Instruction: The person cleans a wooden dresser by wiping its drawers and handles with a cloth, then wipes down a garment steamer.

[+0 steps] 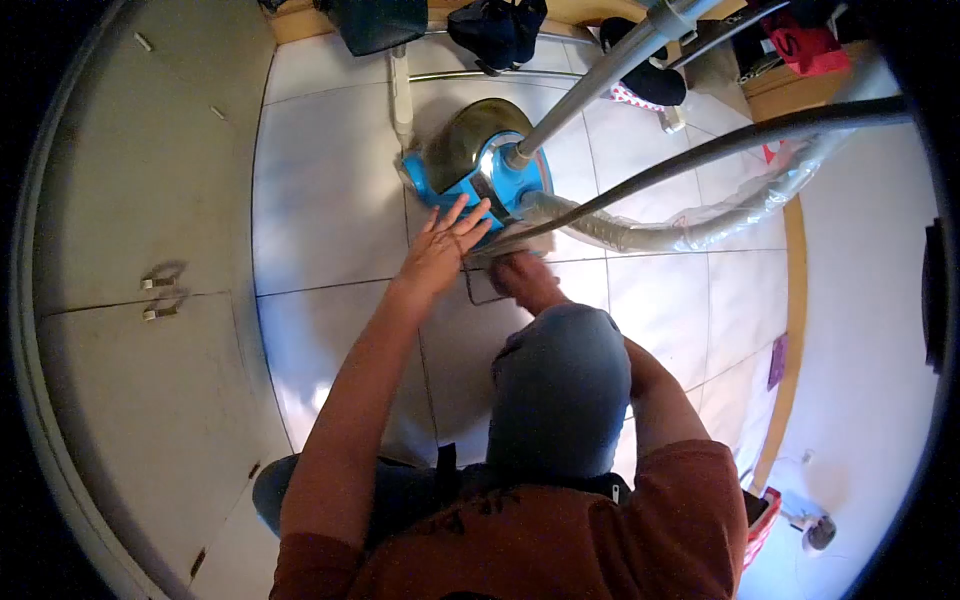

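A blue floor appliance (425, 180) with a dark, see-through dome (480, 130) stands on the tiles in front of me. A grey pole (590, 90) rises from its top. A pale hose (640, 238) wrapped in clear plastic runs from it to the right, and a dark hose (700, 155) crosses above that one. My left hand (440, 255) rests on the near side of the blue body with its fingers spread. Low beside the appliance is my right hand (528, 282), blurred and partly behind my knee. A beige cloth-like piece (535, 242) shows just above it; whether I grip it is unclear.
A thin dark cord loop (475, 292) lies on the tiled floor (330, 220). Pale cabinet doors (140, 220) line the left. Dark bags (495, 30) and a metal rail (500, 75) are at the far side. My bent knee (560, 390) stands between my arms.
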{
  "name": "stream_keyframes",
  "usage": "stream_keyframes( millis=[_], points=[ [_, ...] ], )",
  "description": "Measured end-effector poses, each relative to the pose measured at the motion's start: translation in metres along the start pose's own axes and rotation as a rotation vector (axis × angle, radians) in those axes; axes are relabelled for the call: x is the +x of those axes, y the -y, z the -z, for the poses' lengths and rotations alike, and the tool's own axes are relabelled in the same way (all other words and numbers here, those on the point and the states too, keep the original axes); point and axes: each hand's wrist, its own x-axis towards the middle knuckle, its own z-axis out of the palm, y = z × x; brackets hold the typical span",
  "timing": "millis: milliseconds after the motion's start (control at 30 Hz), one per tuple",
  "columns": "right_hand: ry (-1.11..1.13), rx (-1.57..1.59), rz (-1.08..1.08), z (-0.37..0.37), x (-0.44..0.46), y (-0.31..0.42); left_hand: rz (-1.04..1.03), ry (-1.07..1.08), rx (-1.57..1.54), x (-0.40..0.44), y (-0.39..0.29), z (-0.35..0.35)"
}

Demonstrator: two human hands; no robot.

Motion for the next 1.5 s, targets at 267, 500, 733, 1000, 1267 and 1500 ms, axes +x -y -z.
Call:
stream_keyframes(
  millis=[267,500,733,1000,1267,1500],
  points=[
    [-0.193,1.303,-0.974,0.017,-0.021,-0.021,0.023,0.022,-0.056,0.000,0.004,-0.012],
    [-0.192,0.954,-0.765,-0.046,-0.042,-0.039,0.038,0.024,-0.031,0.002,0.005,-0.010],
    [0.088,2.140,-0.923,-0.062,-0.049,-0.075,0.042,0.004,-0.027,0.000,0.008,-0.009],
    [-0.143,2.466,-0.804,-0.080,-0.050,-0.031,0.098,-0.018,-0.066,0.004,0.009,-0.008],
    [0.114,1.174,-0.919,0.040,-0.037,-0.029,0.061,0.047,-0.011,0.003,0.013,-0.004],
    [-0.085,0.427,-0.211,0.218,0.059,-0.048,0.058,-0.003,0.020,0.000,0.017,-0.017]
  ],
)
